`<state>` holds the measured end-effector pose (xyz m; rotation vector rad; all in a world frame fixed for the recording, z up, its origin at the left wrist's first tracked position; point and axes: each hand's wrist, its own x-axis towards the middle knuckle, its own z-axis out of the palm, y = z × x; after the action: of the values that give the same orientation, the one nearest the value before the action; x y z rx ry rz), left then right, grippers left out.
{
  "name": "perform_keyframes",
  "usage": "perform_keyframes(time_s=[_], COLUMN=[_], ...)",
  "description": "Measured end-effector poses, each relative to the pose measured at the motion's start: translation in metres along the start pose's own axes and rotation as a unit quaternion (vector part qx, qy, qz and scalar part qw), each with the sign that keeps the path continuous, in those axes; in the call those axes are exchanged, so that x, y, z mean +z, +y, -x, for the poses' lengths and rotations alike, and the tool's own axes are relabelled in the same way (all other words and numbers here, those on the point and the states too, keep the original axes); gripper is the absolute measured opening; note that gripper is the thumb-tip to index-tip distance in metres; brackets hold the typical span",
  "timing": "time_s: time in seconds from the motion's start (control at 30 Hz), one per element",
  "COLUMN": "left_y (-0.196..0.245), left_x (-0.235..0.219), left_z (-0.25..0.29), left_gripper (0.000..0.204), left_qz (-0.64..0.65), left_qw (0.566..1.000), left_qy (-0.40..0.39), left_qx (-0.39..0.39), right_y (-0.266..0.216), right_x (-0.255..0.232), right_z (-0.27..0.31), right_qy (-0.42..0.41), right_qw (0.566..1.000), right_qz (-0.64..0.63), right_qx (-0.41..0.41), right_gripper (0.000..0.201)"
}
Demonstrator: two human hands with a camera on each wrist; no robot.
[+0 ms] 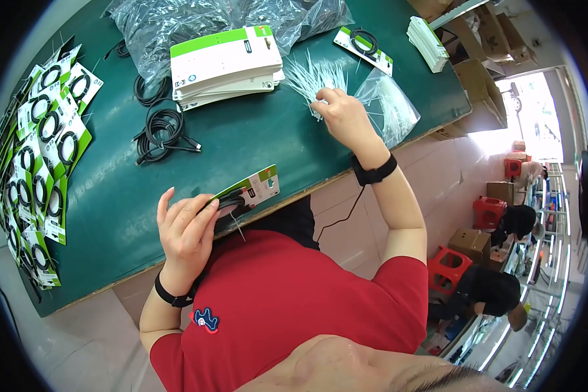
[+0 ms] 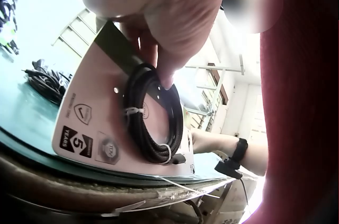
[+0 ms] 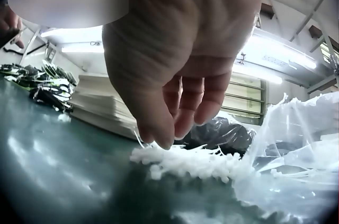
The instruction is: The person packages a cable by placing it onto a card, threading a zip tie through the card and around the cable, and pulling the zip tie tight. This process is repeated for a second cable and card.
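My left hand (image 1: 188, 228) holds a green and white card (image 1: 262, 185) with a coiled black cable (image 2: 139, 112) on it, above the table's near edge. In the left wrist view, the thumb lies against the coil, and a thin white tie (image 2: 172, 182) hangs below the card. My right hand (image 1: 351, 121) is at the near end of a loose pile of white cable ties (image 1: 313, 77). Its thumb and fingertips come together at the tie heads (image 3: 185, 161) in the right wrist view, pinching there; how many ties are between them is hidden.
A stack of cards (image 1: 225, 65) stands mid-table, with loose black cables (image 1: 160, 136) beside it. Many carded cables (image 1: 42, 150) cover the left end. Clear plastic bags (image 1: 202, 23) lie behind; a bag of ties (image 1: 393, 108) is right of my right hand.
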<state>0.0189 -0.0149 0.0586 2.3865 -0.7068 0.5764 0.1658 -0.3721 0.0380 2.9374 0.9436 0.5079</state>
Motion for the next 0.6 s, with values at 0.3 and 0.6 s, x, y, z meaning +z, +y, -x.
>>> perform_keyframes(time_s=[0.3,0.6], left_y=[0.001,0.000], left_x=[0.000,-0.001], left_z=[0.002,0.000], left_gripper=[0.026,0.024], left_qz=[0.010,0.022], left_qw=[1.000,1.000], left_qy=[-0.001,-0.002], left_qx=[-0.014,-0.004], right_y=[0.018,0.016], right_x=[0.012,0.006], right_z=[-0.006,-0.010], right_qy=[0.021,0.085], right_qw=[0.998,0.990], right_qz=[-0.038,-0.083], right_qx=[-0.047,-0.072], right_gripper=[0.010,0.010])
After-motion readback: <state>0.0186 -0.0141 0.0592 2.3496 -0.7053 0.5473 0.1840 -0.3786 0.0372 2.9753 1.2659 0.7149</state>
